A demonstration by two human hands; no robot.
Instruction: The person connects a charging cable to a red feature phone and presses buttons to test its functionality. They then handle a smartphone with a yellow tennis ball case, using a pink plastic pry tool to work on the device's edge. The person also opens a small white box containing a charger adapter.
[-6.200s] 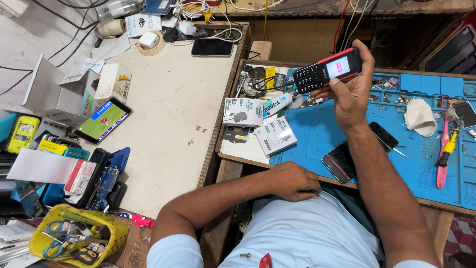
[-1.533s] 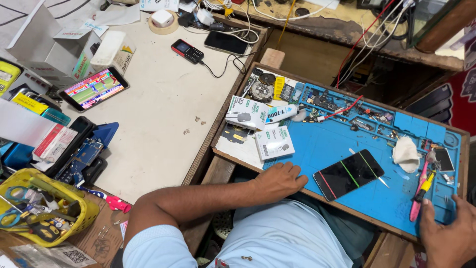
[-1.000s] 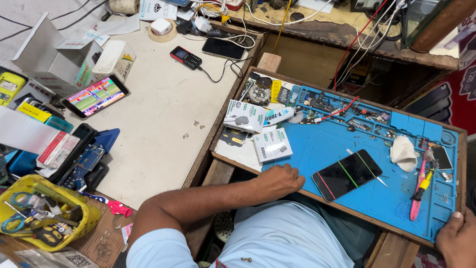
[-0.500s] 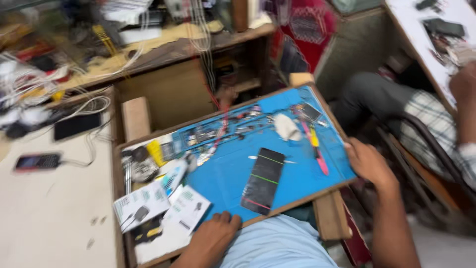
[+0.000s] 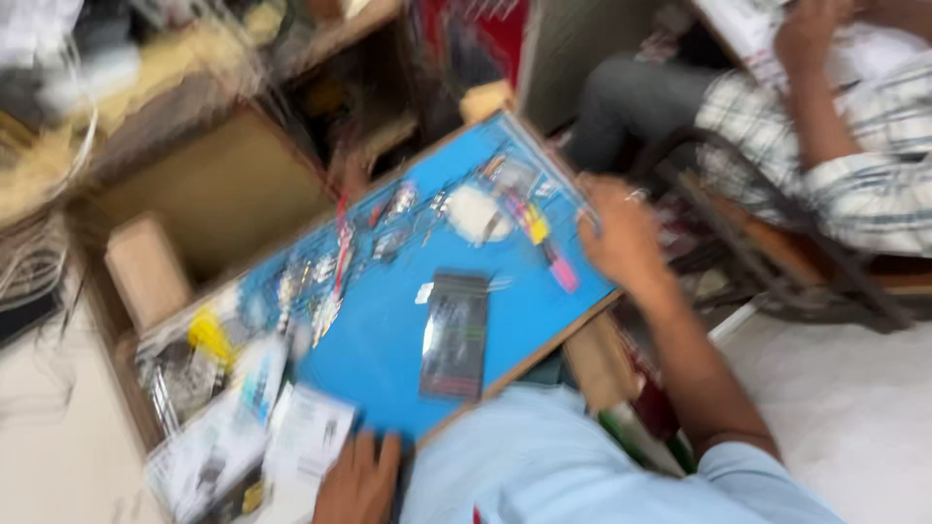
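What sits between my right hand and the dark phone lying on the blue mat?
Little does: the right hand rests at the mat's far right edge, and a pink-and-yellow tool lies between it and the dark phone. The blur hides smaller parts.

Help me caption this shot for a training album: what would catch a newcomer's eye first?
The bright blue mat lying slantwise across the middle, with a dark phone flat on its centre. The right hand rests at the mat's far right edge, close to a pink tool; the left hand sits at its near edge beside white paper packets. Another person in a checked shirt sits at upper right; the picture is blurred.
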